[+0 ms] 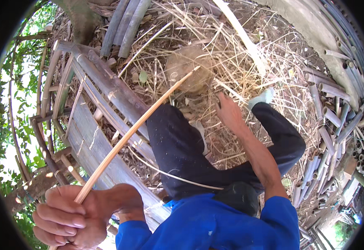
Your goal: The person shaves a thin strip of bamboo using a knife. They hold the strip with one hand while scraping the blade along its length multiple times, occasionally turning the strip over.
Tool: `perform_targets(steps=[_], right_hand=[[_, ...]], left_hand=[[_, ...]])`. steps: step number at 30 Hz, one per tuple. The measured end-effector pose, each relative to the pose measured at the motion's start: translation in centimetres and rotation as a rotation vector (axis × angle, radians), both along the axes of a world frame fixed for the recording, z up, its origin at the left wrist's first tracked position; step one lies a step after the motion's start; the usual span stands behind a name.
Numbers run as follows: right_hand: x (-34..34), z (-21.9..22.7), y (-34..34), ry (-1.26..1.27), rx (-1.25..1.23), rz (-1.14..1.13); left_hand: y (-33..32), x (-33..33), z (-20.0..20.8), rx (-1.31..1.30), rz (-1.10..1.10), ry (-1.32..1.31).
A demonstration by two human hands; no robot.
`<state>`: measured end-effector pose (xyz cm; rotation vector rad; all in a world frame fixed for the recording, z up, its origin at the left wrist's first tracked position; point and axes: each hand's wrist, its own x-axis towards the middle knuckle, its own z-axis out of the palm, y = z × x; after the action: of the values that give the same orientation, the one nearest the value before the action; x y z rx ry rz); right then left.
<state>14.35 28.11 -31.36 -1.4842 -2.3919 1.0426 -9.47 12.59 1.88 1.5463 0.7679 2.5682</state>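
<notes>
My left hand (75, 218) is closed in a fist around a long, pale bamboo strip (134, 129). From the fist the strip slants up and to the right, and its thin, dark-tipped far end lies over a round wooden stump (186, 68). Just right of the stump, low over the ground, is my right hand (229, 111). Its fingers are curled, and a small dark shape shows at them; what it is cannot be made out. The right hand does not touch the strip.
Thin shavings (232, 50) litter the ground around the stump. A bamboo bench (103, 129) stands at the left. Cut bamboo poles (125, 25) lie at the top, and more bamboo pieces (331, 116) are piled along the right. My bent legs (182, 154) flank the work spot.
</notes>
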Motion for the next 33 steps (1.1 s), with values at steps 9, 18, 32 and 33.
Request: perform_targets(steps=[9, 18, 32, 33], right_hand=[[0.0, -1.0, 0.2, 0.028, -0.007, 0.036], [-0.4, -4.5, -1.0, 0.160, -0.017, 0.040], [-4.3, -11.2, 7.0, 0.089, 0.007, -0.020], [-4.5, -11.3, 7.1, 0.086, 0.003, -0.021]], left_hand=[[1.8, -2.7, -6.3, -0.190, 0.206, -0.039], [2.4, -5.3, -6.4, -0.074, 0.199, -0.221], [8.8, -3.9, -7.8, -0.010, -0.034, -0.011], [9.0, -4.0, -7.8, -0.014, -0.034, -0.014]])
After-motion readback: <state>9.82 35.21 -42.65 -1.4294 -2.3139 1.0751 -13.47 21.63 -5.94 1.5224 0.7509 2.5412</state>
